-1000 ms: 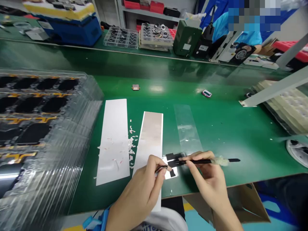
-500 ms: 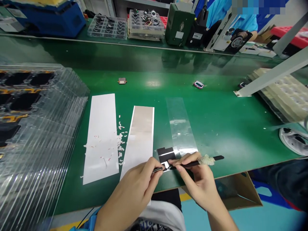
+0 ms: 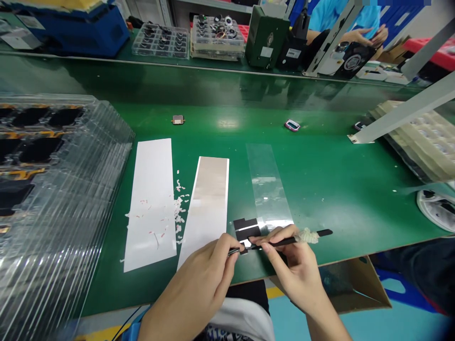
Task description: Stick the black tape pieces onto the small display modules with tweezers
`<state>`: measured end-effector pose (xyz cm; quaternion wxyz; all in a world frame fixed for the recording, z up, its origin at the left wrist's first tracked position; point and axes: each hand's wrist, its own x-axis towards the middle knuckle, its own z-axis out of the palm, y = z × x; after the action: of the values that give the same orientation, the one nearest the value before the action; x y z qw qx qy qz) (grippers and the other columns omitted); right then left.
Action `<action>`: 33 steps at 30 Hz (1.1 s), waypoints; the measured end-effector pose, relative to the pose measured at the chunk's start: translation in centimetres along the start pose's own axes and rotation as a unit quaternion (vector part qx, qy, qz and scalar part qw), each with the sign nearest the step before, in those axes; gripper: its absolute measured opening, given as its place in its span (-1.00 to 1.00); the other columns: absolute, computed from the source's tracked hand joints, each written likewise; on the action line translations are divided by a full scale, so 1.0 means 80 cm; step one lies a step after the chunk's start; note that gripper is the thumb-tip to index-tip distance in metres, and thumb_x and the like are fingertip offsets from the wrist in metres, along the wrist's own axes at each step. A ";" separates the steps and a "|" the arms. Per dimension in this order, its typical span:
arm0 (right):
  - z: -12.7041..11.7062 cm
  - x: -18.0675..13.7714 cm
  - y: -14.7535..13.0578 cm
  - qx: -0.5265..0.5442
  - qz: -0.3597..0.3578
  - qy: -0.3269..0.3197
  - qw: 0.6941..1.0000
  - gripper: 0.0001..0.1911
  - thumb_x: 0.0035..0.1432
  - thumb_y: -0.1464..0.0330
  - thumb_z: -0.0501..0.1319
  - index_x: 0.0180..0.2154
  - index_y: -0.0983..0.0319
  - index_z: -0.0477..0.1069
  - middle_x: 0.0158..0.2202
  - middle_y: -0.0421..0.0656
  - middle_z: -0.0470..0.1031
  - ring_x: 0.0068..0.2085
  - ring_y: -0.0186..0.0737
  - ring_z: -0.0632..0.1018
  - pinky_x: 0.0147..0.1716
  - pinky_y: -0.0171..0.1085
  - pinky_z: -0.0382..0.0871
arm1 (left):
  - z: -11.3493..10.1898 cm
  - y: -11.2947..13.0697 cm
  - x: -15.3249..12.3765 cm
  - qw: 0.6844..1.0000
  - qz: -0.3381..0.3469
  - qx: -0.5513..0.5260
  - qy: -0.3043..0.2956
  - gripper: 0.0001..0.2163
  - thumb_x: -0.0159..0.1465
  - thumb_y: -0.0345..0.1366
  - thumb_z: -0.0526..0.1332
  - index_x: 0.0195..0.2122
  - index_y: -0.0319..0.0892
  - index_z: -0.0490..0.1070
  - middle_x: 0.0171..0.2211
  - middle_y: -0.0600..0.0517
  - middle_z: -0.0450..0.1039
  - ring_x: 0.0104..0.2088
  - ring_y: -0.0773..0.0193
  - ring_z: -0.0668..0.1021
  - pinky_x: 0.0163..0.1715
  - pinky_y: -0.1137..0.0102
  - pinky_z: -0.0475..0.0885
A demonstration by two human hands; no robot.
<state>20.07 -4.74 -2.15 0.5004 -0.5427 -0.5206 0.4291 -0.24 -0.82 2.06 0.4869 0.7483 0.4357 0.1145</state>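
My left hand [image 3: 204, 279] is closed in a pinch on thin metal tweezers [image 3: 235, 250] whose tips reach a small black film piece [image 3: 246, 229] at the near end of a clear plastic strip [image 3: 267, 185]. My right hand [image 3: 293, 265] pinches a thin black stick tool [image 3: 295, 239] with a tuft of whitish material around its shaft, its tip touching the same black piece. Both hands work near the front edge of the green table [image 3: 320, 180].
A white strip [image 3: 151, 203] dotted with small peeled scraps and a silvery strip [image 3: 208, 201] lie to the left. Stacked clear trays [image 3: 53, 189] with black parts fill the far left. A cream tray [image 3: 423, 142], a white bar and another person's hands [image 3: 366, 35] are at the right and back.
The view has dropped and shifted slightly since a second ago. The black piece lies flatter on the clear strip's end. Both hands keep their grips almost in place.
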 end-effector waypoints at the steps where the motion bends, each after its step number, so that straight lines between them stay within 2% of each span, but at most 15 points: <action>1: 0.000 0.001 -0.001 0.014 0.001 0.008 1.000 -0.88 0.27 0.48 0.20 -0.22 0.14 0.34 -0.25 -0.18 0.42 -0.15 -0.18 0.66 -0.19 -0.23 0.60 | -0.001 0.001 0.000 1.000 0.001 0.000 0.003 -0.82 0.48 -0.28 -0.13 -0.09 -0.06 0.24 -0.25 0.04 0.48 -0.28 0.18 0.56 -0.30 0.33 0.42; 7: -0.001 0.007 -0.011 0.105 0.016 0.046 0.993 -0.90 0.29 0.46 0.20 -0.25 0.14 0.32 -0.30 -0.24 0.40 -0.23 -0.20 0.68 -0.24 -0.23 0.64 | 0.003 -0.004 0.006 0.998 -0.012 -0.050 0.046 -0.83 0.44 -0.25 0.02 -0.18 -0.08 0.39 -0.32 0.07 0.53 -0.36 0.25 0.57 -0.37 0.42 0.43; 12: 0.014 0.004 -0.032 0.140 -0.064 0.099 0.983 -0.88 0.32 0.46 0.15 -0.21 0.12 0.28 -0.34 -0.22 0.46 -0.29 -0.18 0.69 -0.34 -0.20 0.69 | 0.005 -0.010 0.013 0.989 0.020 -0.104 0.098 -0.85 0.34 -0.28 0.21 -0.18 -0.05 0.59 -0.35 0.05 0.59 -0.41 0.26 0.55 -0.42 0.43 0.43; 17: 0.052 0.005 -0.055 0.105 -0.148 0.136 0.974 -0.89 0.33 0.43 0.13 -0.20 0.09 0.24 -0.36 -0.19 0.49 -0.33 -0.13 0.69 -0.47 -0.20 0.69 | 0.000 -0.010 0.011 0.972 0.069 -0.184 0.129 -0.74 0.38 -0.37 0.14 0.01 -0.05 0.55 -0.21 -0.02 0.57 -0.22 0.23 0.58 -0.24 0.39 0.48; 20: 0.068 0.010 -0.061 0.113 -0.185 0.162 0.963 -0.85 0.33 0.48 0.13 -0.19 0.09 0.24 -0.36 -0.19 0.50 -0.32 -0.16 0.68 -0.43 -0.18 0.71 | -0.002 -0.011 0.010 0.968 0.075 -0.192 0.142 -0.73 0.37 -0.39 0.14 0.03 -0.06 0.54 -0.28 -0.01 0.54 -0.32 0.28 0.55 -0.34 0.43 0.45; 24: 0.077 0.017 -0.062 0.133 -0.186 0.185 0.956 -0.84 0.31 0.50 0.15 -0.20 0.10 0.25 -0.36 -0.21 0.50 -0.33 -0.20 0.67 -0.33 -0.13 0.72 | -0.002 -0.014 0.013 0.968 0.051 -0.189 0.156 -0.77 0.33 -0.38 0.19 -0.06 -0.13 0.58 -0.40 0.04 0.47 -0.44 0.32 0.48 -0.47 0.46 0.37; 29: 0.085 0.019 -0.062 0.107 -0.191 0.164 0.962 -0.85 0.32 0.48 0.14 -0.21 0.11 0.23 -0.34 -0.19 0.51 -0.30 -0.18 0.68 -0.38 -0.16 0.71 | -0.004 -0.010 0.015 0.974 0.042 -0.154 0.161 -0.80 0.31 -0.42 0.15 -0.17 -0.17 0.58 -0.43 0.05 0.48 -0.41 0.29 0.50 -0.41 0.44 0.40; 33: 0.093 0.019 -0.063 0.079 -0.208 0.164 0.961 -0.82 0.31 0.52 0.15 -0.21 0.12 0.22 -0.32 -0.20 0.53 -0.26 -0.19 0.69 -0.28 -0.15 0.71 | -0.003 -0.011 0.014 0.974 0.051 -0.137 0.176 -0.77 0.35 -0.39 0.14 -0.08 -0.14 0.56 -0.33 0.02 0.56 -0.31 0.24 0.57 -0.30 0.41 0.45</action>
<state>12.17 -2.73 1.96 0.6984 -0.4445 -0.4969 0.2601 -0.18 0.32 1.17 0.4940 0.6642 0.4557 0.3274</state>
